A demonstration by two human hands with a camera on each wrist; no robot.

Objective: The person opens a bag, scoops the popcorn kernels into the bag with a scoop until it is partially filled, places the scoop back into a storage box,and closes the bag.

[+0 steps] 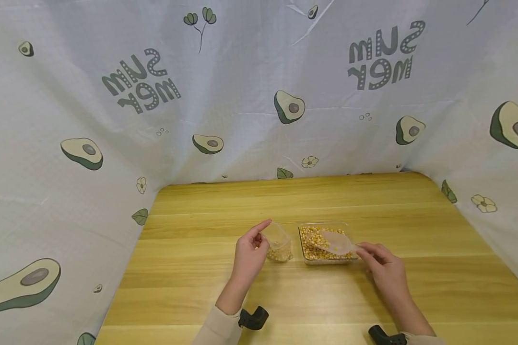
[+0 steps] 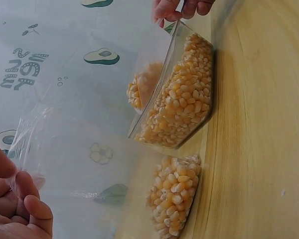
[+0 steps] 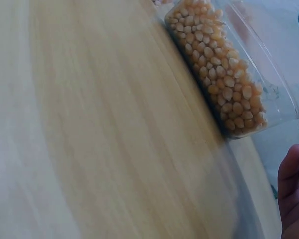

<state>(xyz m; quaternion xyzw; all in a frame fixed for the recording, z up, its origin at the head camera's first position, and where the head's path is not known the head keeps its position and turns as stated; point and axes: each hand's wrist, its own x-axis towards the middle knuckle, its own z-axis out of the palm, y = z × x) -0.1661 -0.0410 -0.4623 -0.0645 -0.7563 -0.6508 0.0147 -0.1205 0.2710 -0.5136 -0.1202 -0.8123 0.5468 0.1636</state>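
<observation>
My left hand (image 1: 251, 251) pinches the top edge of a clear plastic bag (image 1: 277, 235), which stands on the table with corn kernels (image 2: 174, 194) gathered at its bottom. To its right is a clear rectangular container (image 1: 328, 261) filled with corn kernels (image 3: 224, 79). My right hand (image 1: 384, 268) grips the handle of a translucent scoop (image 1: 337, 242) between thumb and fingers. The scoop's bowl lies over the container and bears some kernels. In the right wrist view only part of the right hand (image 3: 294, 189) shows, at the right edge, and the scoop is mostly hidden.
The wood-grain table (image 1: 190, 278) reaches back to a white curtain (image 1: 241, 96) printed with avocados, which also hangs at both sides. A black wrist mount (image 1: 253, 318) sits on the left wrist and another (image 1: 386, 336) on the right.
</observation>
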